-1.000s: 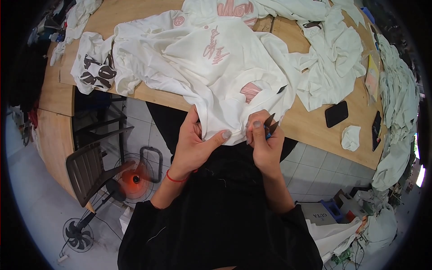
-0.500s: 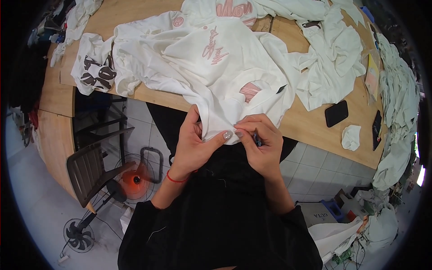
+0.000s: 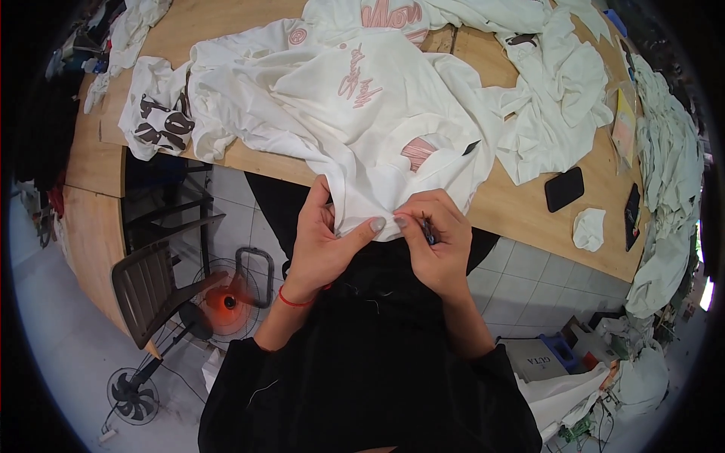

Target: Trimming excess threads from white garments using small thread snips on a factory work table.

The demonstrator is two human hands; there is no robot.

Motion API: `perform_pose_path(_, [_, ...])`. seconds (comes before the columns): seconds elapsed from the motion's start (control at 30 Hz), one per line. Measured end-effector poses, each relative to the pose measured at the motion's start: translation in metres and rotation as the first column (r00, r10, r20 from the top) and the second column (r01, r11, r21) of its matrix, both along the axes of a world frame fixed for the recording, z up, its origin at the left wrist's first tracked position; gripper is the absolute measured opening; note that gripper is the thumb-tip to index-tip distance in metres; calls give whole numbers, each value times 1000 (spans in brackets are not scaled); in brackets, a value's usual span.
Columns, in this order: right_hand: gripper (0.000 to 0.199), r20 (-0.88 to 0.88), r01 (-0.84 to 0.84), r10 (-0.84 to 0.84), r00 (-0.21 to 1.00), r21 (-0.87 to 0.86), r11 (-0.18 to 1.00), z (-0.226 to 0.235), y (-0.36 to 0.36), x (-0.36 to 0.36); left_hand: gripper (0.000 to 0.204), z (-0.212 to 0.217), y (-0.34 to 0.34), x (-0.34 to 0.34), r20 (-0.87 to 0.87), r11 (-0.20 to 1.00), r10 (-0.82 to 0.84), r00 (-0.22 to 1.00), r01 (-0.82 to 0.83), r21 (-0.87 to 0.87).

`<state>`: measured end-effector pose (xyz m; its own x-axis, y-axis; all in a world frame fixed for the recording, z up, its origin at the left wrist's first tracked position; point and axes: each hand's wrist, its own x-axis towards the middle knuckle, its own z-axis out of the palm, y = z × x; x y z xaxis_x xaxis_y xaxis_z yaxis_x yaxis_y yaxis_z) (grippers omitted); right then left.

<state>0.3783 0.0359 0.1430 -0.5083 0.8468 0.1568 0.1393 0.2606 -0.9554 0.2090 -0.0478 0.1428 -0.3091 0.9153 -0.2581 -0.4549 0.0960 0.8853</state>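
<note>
A white garment (image 3: 302, 106) with pink embroidered lettering lies spread on the wooden table, its near part pulled over the front edge toward me. My left hand (image 3: 325, 245), a red string round its wrist, pinches this near part between thumb and fingers. Close beside it, the thumb and forefinger of my right hand (image 3: 442, 245) grip the same cloth. Tucked in the right palm is a small dark tool (image 3: 430, 232), mostly covered by the fingers, so its kind is hidden. A dark tag (image 3: 471, 147) shows near the garment's neck opening.
More white garments (image 3: 555, 106) are heaped on the table (image 3: 521, 219). At its right lie a black phone (image 3: 564, 189), a crumpled white scrap (image 3: 589, 229) and a dark pouch-like item (image 3: 633, 219). A brown chair (image 3: 143, 279) and fans (image 3: 229, 302) stand lower left.
Both hands have shifted very slightly left with the cloth still pinched between them. The garment on the table lies almost as before.
</note>
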Motion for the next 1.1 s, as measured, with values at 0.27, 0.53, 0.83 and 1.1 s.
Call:
perform_pose_path(0.27, [6, -134, 78, -113, 985, -241, 967, -12, -1, 10, 64, 6, 2, -2, 0, 999, 40, 999, -40, 6])
perform_pose_path(0.53, [5, -11, 44, -44, 999, 2, 999, -5, 1, 2, 60, 5, 4, 4, -26, 999, 25, 999, -24, 27])
perform_pose_path(0.83, [29, -126, 164, -228, 965, -389, 907, -9, 3, 17, 43, -18, 0, 14, 591, 960, 24, 806, 147, -239])
perform_pose_path(1.1, [27, -45, 215, -251, 967, -385, 897, -9, 1, 28, 74, -5, 4, 8, 523, 990, 101, 846, -33, -138])
